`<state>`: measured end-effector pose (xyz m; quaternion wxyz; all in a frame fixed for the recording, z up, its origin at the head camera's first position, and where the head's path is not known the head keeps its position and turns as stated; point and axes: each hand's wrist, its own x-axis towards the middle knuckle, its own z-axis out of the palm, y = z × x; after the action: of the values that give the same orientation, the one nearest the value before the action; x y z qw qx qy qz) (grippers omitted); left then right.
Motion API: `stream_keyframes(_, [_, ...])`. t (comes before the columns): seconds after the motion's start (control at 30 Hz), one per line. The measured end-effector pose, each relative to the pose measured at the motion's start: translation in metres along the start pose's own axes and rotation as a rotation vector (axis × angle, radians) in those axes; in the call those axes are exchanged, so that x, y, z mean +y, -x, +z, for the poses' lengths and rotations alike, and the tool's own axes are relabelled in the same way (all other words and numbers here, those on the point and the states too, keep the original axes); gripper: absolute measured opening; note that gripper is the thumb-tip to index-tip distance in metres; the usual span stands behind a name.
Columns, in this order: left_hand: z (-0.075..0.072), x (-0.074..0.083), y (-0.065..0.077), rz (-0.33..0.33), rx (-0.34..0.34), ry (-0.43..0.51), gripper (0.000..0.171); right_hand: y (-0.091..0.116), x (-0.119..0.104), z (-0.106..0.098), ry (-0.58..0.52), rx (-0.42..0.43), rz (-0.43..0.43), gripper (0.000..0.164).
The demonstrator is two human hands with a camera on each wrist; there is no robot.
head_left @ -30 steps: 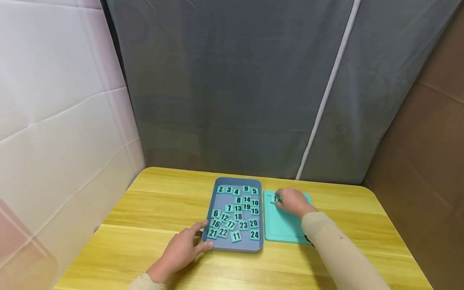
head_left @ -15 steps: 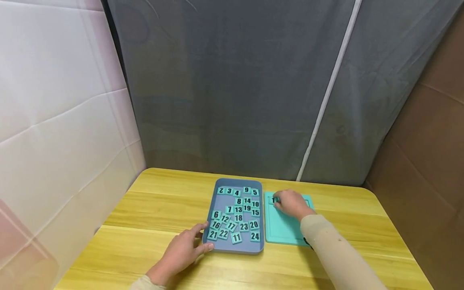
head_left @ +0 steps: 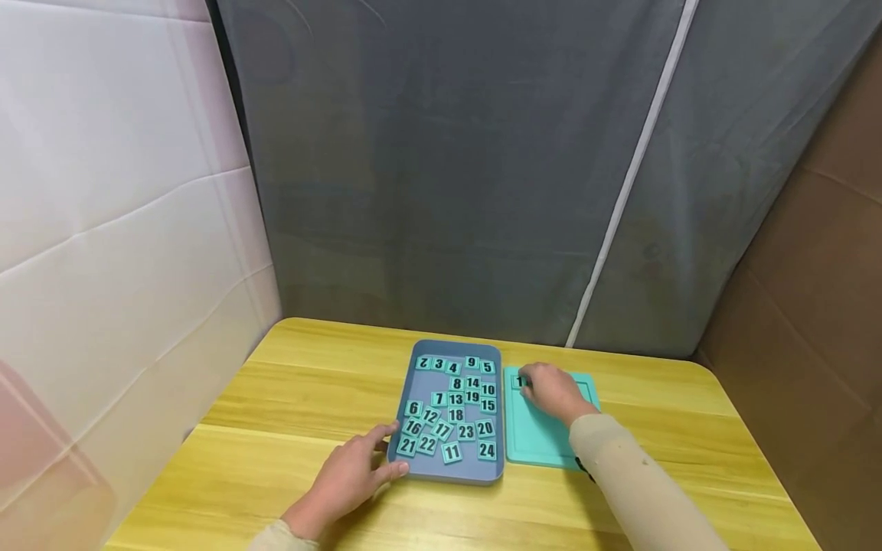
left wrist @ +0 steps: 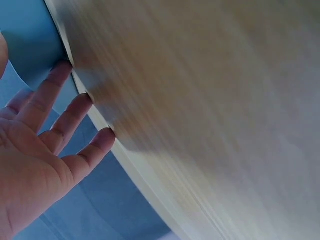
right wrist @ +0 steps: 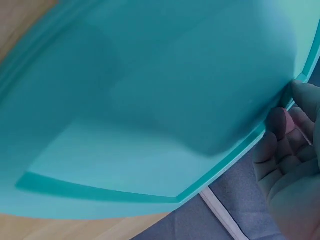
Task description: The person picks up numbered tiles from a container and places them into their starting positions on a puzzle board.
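Observation:
A shallow grey-blue tray (head_left: 430,386) holds teal square tiles with black numbers, loosely scattered, some tilted. My left hand (head_left: 347,474) is at its near left corner, thumb on the front edge and index finger along the left side; the left wrist view shows its other fingers fairly straight, tips on the tabletop. To the right lies a flat teal puzzle frame (head_left: 537,436) with a raised rim. In its far left corner my right hand (head_left: 551,389) pinches a number 1 tile (head_left: 518,382) between thumb and fingers, which partly cover it. The right wrist view shows the fingertips right at the frame's corner.
The yellow wood-grain table (head_left: 276,413) has rounded far corners. Behind it hangs a dark grey curtain (head_left: 441,168), with a white wall panel (head_left: 124,191) on the left and a brown one (head_left: 806,252) on the right. Tray and frame stand close side by side.
The number 1 tile has shifted slightly left into the frame's corner, under my right hand, and now lies straighter. The left hand and tray stay as they were; the head view drifts slightly.

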<state>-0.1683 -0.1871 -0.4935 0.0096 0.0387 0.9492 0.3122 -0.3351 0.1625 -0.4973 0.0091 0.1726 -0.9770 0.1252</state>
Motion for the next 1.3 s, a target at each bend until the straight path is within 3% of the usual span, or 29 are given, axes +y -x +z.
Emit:
stream_keyframes(0.27, [0.0,0.002,0.001,0.008,0.002,0.01,0.07,-0.001,-0.003,-0.009,-0.011,-0.033,0.047,0.039])
stream_keyframes(0.47, [0.0,0.002,0.001,0.012,0.007,0.006,0.069,-0.004,-0.018,-0.022,-0.031,-0.028,0.042,0.042])
stream_keyframes(0.73, [0.0,0.002,0.002,0.014,0.007,0.009,0.069,-0.009,-0.059,-0.035,-0.02,-0.044,-0.067,0.039])
stream_keyframes(0.93, [-0.002,-0.001,0.004,0.007,0.001,0.03,0.069,-0.027,-0.103,-0.048,0.022,-0.138,-0.148,0.042])
stream_keyframes(1.13, [-0.006,-0.001,0.007,0.002,-0.007,0.059,0.069,-0.041,-0.15,-0.036,0.149,-0.236,-0.203,0.047])
stream_keyframes(1.3, [0.002,0.004,0.006,0.029,-0.03,0.078,0.07,-0.042,-0.165,-0.019,0.229,-0.273,-0.165,0.049])
